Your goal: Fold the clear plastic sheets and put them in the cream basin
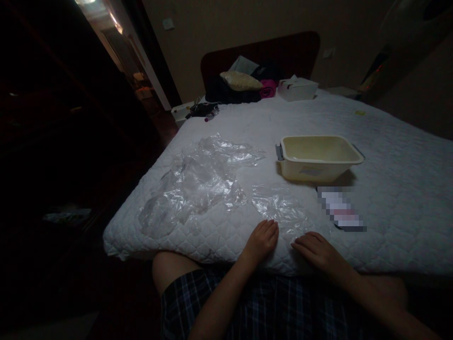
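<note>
The undersides of the left hand (262,240) and right hand (321,250) are hidden; each hand's fingers lie close together at the near edge of the bag (279,204), but whether either pinches it I cannot tell. The bag lies on the bed (399,208), at 12 o'clock from the hands: clear, thin, crinkled and glinting, its outline fading into white quilting. At 10 o'clock, film (201,182) lies heaped, its layers hard to separate. Pixels mask a flat object (339,208) at 2 o'clock.
</note>
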A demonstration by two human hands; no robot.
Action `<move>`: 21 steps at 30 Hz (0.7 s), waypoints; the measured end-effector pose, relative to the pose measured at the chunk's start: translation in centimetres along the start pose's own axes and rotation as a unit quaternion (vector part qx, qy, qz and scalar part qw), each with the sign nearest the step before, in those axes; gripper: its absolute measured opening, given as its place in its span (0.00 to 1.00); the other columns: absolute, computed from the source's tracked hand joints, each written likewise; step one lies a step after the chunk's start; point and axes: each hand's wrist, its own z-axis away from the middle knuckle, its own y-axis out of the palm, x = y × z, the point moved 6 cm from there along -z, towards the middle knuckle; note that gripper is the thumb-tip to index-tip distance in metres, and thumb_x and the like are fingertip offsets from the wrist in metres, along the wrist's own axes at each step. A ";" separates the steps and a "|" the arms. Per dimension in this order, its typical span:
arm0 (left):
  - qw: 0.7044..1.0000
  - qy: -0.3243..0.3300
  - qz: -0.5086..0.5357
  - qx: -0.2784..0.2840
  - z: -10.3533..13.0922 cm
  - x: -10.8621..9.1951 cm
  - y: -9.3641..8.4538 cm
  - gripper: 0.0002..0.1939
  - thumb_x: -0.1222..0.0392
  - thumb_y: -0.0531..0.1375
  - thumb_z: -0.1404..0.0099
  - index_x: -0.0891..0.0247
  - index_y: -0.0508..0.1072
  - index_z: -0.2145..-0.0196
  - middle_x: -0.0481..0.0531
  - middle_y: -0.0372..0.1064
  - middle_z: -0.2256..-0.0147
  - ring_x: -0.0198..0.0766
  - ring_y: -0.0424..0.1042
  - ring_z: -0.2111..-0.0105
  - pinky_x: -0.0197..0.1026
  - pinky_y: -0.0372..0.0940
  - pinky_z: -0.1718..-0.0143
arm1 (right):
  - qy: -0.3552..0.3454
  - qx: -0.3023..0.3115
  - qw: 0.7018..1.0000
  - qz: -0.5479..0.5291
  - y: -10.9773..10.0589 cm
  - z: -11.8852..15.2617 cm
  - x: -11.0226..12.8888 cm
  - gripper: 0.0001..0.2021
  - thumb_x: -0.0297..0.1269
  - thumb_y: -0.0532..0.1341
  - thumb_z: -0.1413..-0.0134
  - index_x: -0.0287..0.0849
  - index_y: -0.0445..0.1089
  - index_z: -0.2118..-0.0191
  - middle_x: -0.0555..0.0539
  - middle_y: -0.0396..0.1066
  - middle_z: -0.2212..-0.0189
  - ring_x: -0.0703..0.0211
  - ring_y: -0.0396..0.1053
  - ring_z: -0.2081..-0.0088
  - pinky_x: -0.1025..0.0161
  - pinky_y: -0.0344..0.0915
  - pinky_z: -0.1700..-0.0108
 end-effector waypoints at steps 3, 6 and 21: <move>0.999 -0.010 0.008 -0.030 0.0 0.1 -0.3 0.12 0.69 0.49 0.34 0.69 0.69 0.57 0.59 0.69 0.55 0.42 0.67 0.52 0.48 0.67 0.52 | 0.014 -0.005 1.000 -0.018 -0.7 -0.6 -0.4 0.13 0.26 0.51 0.43 0.43 0.69 0.58 0.45 0.72 0.68 0.58 0.67 0.65 0.55 0.63 0.58; 0.998 -0.016 0.013 -0.051 0.0 0.2 -0.3 0.12 0.69 0.49 0.34 0.69 0.70 0.58 0.58 0.70 0.56 0.42 0.68 0.53 0.47 0.67 0.53 | 0.017 -0.016 1.000 -0.019 -1.4 -1.5 -0.7 0.14 0.25 0.51 0.43 0.43 0.70 0.57 0.45 0.72 0.67 0.58 0.67 0.65 0.56 0.62 0.58; 0.999 0.000 -0.031 0.021 -0.1 -0.1 0.2 0.11 0.67 0.49 0.33 0.70 0.69 0.58 0.59 0.69 0.54 0.40 0.65 0.50 0.46 0.62 0.49 | 0.109 0.005 0.992 -0.067 0.6 -6.6 -7.6 0.10 0.30 0.53 0.44 0.40 0.68 0.58 0.43 0.73 0.65 0.55 0.69 0.63 0.57 0.64 0.60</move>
